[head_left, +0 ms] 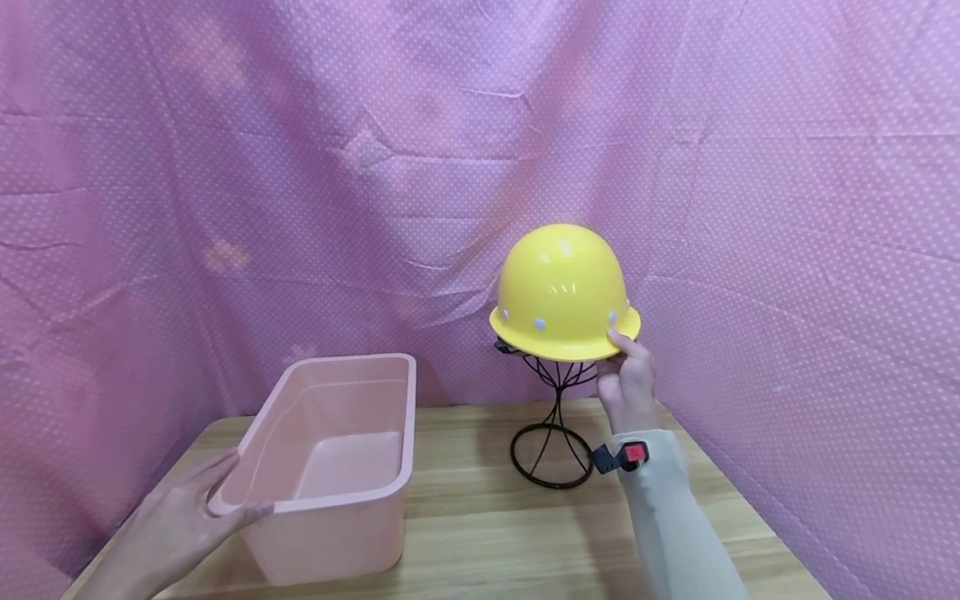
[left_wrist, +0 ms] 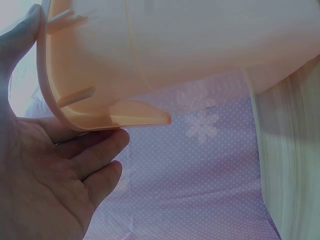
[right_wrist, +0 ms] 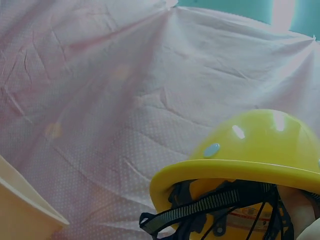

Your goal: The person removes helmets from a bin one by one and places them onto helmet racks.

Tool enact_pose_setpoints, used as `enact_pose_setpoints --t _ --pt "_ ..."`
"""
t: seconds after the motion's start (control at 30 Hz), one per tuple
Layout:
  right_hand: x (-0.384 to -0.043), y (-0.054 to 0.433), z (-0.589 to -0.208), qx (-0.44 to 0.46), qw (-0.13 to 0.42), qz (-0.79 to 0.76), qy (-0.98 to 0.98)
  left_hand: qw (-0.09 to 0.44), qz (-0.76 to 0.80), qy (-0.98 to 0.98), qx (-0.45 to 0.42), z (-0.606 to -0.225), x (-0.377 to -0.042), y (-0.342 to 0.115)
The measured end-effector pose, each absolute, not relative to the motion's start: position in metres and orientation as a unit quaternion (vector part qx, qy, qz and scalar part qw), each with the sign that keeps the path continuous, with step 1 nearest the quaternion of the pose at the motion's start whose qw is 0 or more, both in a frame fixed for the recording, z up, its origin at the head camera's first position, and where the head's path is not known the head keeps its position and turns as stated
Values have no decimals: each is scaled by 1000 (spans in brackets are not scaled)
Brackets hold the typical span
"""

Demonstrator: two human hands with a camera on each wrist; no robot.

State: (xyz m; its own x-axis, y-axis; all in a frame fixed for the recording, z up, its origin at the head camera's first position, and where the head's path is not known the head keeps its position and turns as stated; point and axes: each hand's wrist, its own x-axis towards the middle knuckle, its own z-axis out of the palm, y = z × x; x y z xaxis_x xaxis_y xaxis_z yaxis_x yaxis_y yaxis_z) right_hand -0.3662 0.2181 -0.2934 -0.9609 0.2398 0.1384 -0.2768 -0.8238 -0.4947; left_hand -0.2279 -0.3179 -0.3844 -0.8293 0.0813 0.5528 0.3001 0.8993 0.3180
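My right hand [head_left: 628, 382] grips the brim of a yellow hard hat [head_left: 564, 287], its thumb on top and the fingers beneath. Under the hat, a black wire stand [head_left: 557, 412] rises from a round base on the table; the hat hides its top. Black straps [right_wrist: 215, 202] hang inside the hat in the right wrist view. My left hand [head_left: 176, 521] rests against the near left corner of a pink plastic bin [head_left: 337, 533]. Its thumb lies along the near rim, its fingers spread by the left side, as the left wrist view also shows [left_wrist: 55, 170].
The bin stands upright at the left of the wooden table [head_left: 480, 500], with nothing visible inside. Pink dotted cloth [head_left: 420, 208] hangs behind the table and along both sides. A watch-like device [head_left: 632, 455] sits on the right wrist.
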Motion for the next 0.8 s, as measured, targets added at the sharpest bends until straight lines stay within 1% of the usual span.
enact_pose_setpoints --t 0.53,0.8 --pt "-361 223 -335 -11 121 955 -272 261 -199 -939 -98 -386 -229 -320" --pt "-360 220 -345 6 122 955 -269 261 -206 -938 -96 -385 -230 -319"
